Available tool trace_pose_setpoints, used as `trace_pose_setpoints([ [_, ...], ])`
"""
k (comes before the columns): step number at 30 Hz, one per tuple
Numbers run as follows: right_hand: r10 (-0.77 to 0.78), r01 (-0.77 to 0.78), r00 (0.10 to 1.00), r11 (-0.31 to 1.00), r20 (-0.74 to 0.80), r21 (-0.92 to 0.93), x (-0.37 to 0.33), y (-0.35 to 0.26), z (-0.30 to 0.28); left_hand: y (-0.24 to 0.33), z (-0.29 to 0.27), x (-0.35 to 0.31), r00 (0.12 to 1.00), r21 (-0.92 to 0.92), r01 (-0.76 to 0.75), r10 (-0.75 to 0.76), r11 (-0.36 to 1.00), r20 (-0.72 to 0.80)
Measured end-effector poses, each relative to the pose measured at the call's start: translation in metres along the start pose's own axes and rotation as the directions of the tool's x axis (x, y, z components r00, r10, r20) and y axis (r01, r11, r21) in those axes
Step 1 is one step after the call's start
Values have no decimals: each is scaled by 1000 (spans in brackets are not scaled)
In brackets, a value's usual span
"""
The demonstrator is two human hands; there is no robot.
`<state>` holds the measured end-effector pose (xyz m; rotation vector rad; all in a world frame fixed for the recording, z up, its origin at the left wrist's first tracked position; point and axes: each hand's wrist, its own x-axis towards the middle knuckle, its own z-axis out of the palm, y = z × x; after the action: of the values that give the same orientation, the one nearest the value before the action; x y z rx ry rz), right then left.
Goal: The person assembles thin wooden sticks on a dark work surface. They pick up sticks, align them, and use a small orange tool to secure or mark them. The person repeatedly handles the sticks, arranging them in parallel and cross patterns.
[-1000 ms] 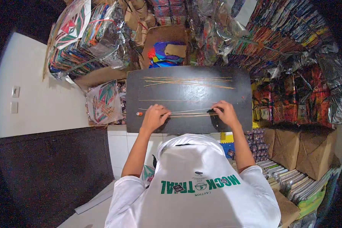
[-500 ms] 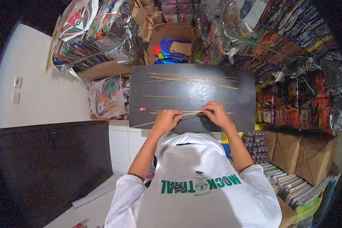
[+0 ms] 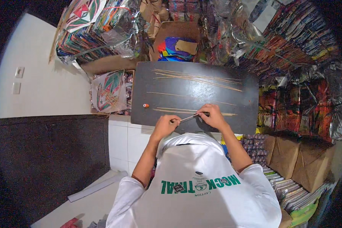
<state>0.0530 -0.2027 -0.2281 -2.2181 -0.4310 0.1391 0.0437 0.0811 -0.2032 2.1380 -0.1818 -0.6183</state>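
Between my hands stretches a thin pale stick (image 3: 189,118), probably bamboo, slanting up to the right over the table's near edge. My left hand (image 3: 166,126) pinches its lower end, and my right hand (image 3: 212,116) grips it farther up with the fingers curled. Just beyond my hands, a few similar thin sticks (image 3: 164,110) lie crosswise on the dark table (image 3: 140,85). One single stick (image 3: 190,97) rests farther back, and a loose bunch of sticks (image 3: 197,79) fans out near the far edge. An orange spool (image 3: 146,106) stands by the table's left side.
Left of the table is a box with a patterned kite-like sheet (image 3: 109,91) on top. Behind it stands a cardboard box (image 3: 193,32) of coloured pieces. Plastic-wrapped stacks (image 3: 288,38) rise at the back right, with brown paper parcels (image 3: 298,163) on the right.
The stick reached out past my left hand before; now no part shows beyond it. My left hand has moved slightly nearer to me. The whole view has shifted a little.
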Motion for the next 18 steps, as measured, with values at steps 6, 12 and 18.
trace_pose_setpoints([
  [6, 184, -299, 870, 935, -457, -193, 15, 26, 19, -24, -1, -8, 990, -107, 7, -22, 994, -140],
  [12, 163, -325, 902, 866, -399, -381, 8, 45, 27, -38, -12, -15, 979, -190, 52, -88, 980, -185],
  [18, 90, -275, 923, 833, -374, -480, 7, 54, 37, -35, -21, -24, 971, -305, 25, -95, 952, -218],
])
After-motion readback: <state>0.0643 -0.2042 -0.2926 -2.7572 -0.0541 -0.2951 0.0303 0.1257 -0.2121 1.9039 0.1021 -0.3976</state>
